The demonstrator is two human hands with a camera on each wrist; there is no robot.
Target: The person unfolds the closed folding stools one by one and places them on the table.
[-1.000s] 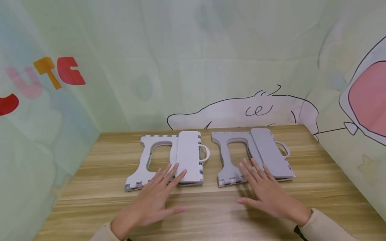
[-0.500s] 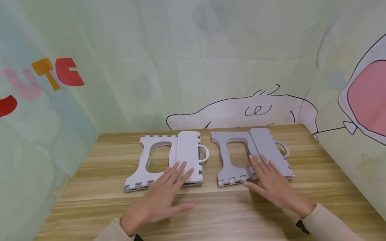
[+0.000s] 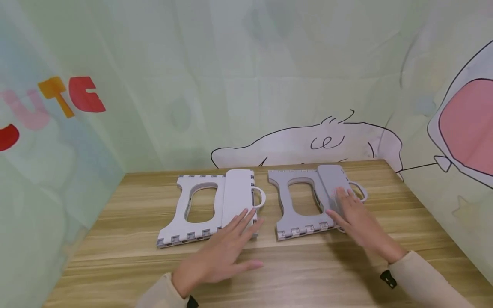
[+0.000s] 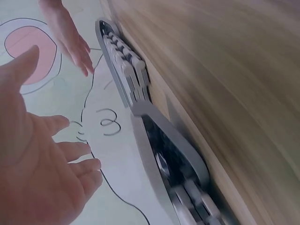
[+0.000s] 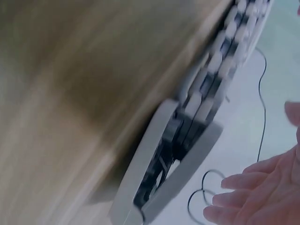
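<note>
Two folding step stools lie folded flat, side by side on the wooden table. The white folding stool (image 3: pixel 236 192) is on the left, and the grey folding stool (image 3: pixel 289 220) on the right. Each has a loop handle on its right side. My left hand (image 3: pixel 221 256) is held palm down with fingers spread, over the near right corner of the white stool. Over the right part of the grey stool is my right hand (image 3: pixel 360 222), fingers extended. Both wrist views show a gap between palm and stool: left hand (image 4: pixel 42 164), right hand (image 5: pixel 267 197). Neither hand holds anything.
The wood-grain table (image 3: pixel 285 273) stretches in front of both stools. Behind it and at both sides hangs a pale green printed cloth (image 3: pixel 246 107) with cartoon figures. A narrow strip of table separates the stools.
Both hands have moved to the right above the stools, the right hand also slightly farther away. The stools have stayed in place; the head view has shifted a little.
</note>
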